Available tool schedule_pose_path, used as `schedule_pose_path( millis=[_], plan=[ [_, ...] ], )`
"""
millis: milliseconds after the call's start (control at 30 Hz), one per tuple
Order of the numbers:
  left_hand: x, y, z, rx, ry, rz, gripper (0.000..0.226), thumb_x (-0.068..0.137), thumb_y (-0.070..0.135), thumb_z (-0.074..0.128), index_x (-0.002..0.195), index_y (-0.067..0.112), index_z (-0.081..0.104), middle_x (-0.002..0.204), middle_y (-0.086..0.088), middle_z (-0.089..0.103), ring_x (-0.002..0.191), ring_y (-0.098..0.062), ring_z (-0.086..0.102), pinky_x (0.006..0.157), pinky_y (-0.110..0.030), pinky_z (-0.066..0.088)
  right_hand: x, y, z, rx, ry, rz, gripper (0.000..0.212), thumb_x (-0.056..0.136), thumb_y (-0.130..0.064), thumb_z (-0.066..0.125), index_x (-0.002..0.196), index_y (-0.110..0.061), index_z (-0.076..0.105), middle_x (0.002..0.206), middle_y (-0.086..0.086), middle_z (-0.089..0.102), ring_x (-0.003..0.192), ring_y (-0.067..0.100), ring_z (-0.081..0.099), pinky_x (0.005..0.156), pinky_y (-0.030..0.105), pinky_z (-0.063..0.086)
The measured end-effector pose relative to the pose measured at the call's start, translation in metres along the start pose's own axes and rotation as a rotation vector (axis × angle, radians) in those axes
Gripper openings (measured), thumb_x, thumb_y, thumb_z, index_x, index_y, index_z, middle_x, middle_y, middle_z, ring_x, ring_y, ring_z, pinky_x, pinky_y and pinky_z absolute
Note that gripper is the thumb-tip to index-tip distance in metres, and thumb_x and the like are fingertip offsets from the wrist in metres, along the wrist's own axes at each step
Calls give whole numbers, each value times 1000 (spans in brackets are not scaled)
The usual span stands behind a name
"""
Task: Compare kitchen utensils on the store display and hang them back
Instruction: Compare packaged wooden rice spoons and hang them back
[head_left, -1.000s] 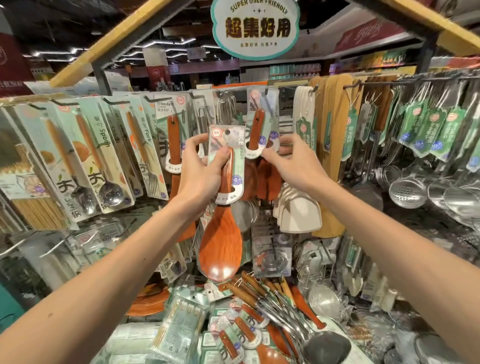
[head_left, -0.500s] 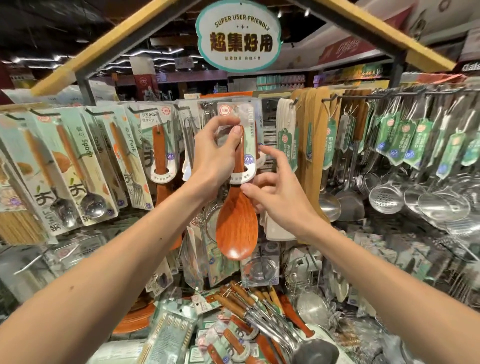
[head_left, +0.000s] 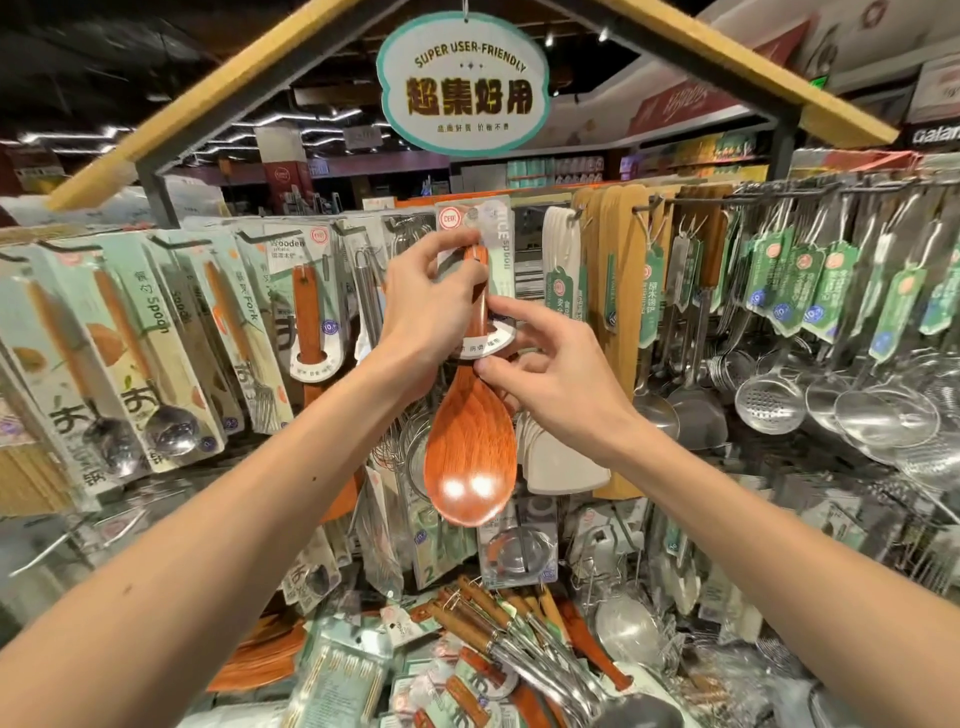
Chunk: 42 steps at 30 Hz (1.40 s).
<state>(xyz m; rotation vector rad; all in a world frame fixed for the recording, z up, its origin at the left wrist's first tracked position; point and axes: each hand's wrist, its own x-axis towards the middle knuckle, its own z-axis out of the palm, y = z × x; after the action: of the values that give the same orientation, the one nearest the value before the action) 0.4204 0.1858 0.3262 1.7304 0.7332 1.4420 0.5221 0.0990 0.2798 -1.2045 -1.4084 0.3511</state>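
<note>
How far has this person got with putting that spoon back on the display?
Close to the end. Done: the wooden spoon is held up level with the other hanging packs. In hand: the left hand grips its card near the top; the right hand pinches the card's lower end. Left: hanging the card, and I cannot tell whether it has caught, then letting go.

The spoon (head_left: 470, 441) is glossy reddish-brown with darker wood grain. Its card (head_left: 501, 249) is pale green and white with a round red logo. The sign (head_left: 462, 83) is white with a teal edge and mustard lettering. The beams (head_left: 208, 98) are yellow wood, the tags (head_left: 834, 280) green, the strainers (head_left: 769, 405) silver and the spatulas (head_left: 563, 462) cream.
</note>
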Motion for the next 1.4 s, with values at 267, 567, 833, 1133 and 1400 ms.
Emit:
schedule_pose_path(
  millis=[267, 567, 833, 1133, 1400],
  plan=[
    [2, 0, 0, 83, -55, 33, 40, 92, 13, 55, 128, 28, 65, 125, 3, 66, 117, -25, 64, 102, -45, 52, 0, -1, 1, 52, 1, 8, 59, 87, -3, 69, 140, -19, 52, 85, 4, 72, 57, 19, 59, 64, 44, 57],
    [14, 6, 8, 103, -32, 22, 42, 91, 35, 59, 131, 37, 51, 130, -1, 61, 117, -25, 63, 100, -53, 52, 2, 3, -3, 133, 42, 0, 58, 87, -1, 69, 140, -18, 52, 79, -9, 65, 55, 10, 54, 55, 20, 47],
    [15, 5, 8, 198, 6, 62, 30, 85, 39, 61, 111, 53, 54, 112, 19, 60, 107, -25, 65, 91, -54, 55, -4, 8, -10, 127, 21, 7, 59, 87, -1, 69, 141, -17, 52, 95, 9, 69, 57, 11, 56, 62, 25, 55],
    [30, -15, 10, 236, 1, 49, 23, 88, 44, 61, 111, 43, 62, 114, 3, 68, 108, -25, 67, 96, -52, 54, 16, 15, -7, 88, 12, 39, 57, 86, -6, 70, 139, -20, 53, 85, 16, 68, 61, 17, 57, 64, 29, 52],
    [52, -46, 22, 455, -25, 179, 32, 104, 27, 52, 136, 27, 50, 126, 12, 57, 109, -9, 41, 88, -23, 27, 58, 59, 6, -182, -43, 90, 73, 82, -4, 72, 147, -18, 44, 73, -1, 69, 68, 13, 68, 88, 42, 57]
  ],
)
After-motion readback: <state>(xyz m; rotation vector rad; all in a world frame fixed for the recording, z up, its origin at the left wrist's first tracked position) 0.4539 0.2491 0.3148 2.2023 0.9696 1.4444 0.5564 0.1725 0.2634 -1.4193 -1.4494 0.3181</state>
